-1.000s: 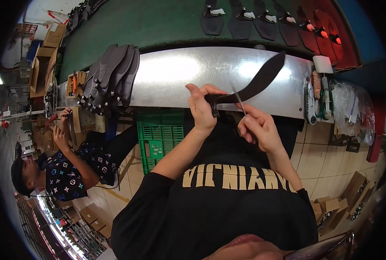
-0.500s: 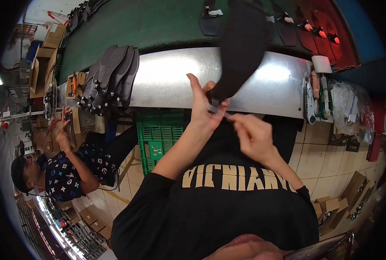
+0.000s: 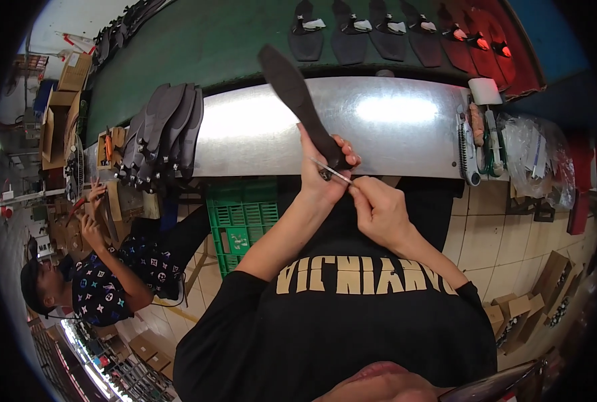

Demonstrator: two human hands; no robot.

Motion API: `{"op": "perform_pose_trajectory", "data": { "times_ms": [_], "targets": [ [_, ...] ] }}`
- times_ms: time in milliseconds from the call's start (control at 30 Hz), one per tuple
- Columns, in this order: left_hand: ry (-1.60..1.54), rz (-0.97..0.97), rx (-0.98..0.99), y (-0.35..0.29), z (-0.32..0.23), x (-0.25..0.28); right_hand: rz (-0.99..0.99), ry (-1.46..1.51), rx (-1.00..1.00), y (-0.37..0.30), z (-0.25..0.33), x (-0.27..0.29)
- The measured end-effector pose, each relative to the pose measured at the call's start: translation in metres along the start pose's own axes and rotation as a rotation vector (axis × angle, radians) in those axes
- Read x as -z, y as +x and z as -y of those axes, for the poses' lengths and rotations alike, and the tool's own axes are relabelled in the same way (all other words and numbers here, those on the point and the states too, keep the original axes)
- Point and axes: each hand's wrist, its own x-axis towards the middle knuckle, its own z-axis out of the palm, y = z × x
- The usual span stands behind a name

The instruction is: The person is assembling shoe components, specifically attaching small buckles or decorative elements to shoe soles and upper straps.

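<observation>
My left hand (image 3: 317, 177) is wrapped round the narrow end of a dark shoe sole (image 3: 297, 94). The sole's broad end points away and to the left, over the metal worktop. A slim metal tool (image 3: 332, 170) with a thin shaft is pinched in my right hand (image 3: 383, 211). Its shaft lies across my left palm, beside the narrow end of the sole; whether the tip touches the sole I cannot tell. On the worktop to the left, several similar dark soles (image 3: 171, 127) lie in an overlapping pile, small shiny parts at their near ends.
Beyond the metal worktop (image 3: 238, 124) runs a green belt (image 3: 225, 43) bearing a row of dark sandals (image 3: 349, 37). At right lie a utility knife (image 3: 469, 147), a white block (image 3: 485, 92) and a clear plastic bag (image 3: 540, 161). A green crate (image 3: 241, 213) stands below; a co-worker (image 3: 114, 281) works at left.
The sole has swung leftward and lower, out of its raised position near the camera. The metal tool now lies more plainly across my left palm, and my right hand has shifted slightly left.
</observation>
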Motion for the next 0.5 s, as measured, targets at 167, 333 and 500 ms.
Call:
{"op": "perform_pose_trajectory", "data": {
  "times_ms": [167, 333, 500],
  "targets": [
    [-0.057, -0.223, -0.123, 0.015, -0.03, -0.004, 0.029, 0.053, 0.096, 0.003, 0.0, 0.003],
    [0.658, -0.254, -0.625, -0.001, -0.144, 0.01, -0.422, -0.348, -0.091, 0.05, -0.066, 0.072],
    [1.117, -0.462, -0.943, -0.049, -0.275, -0.008, -0.385, -0.819, -0.039, 0.051, -0.113, 0.101]
  ]
}}
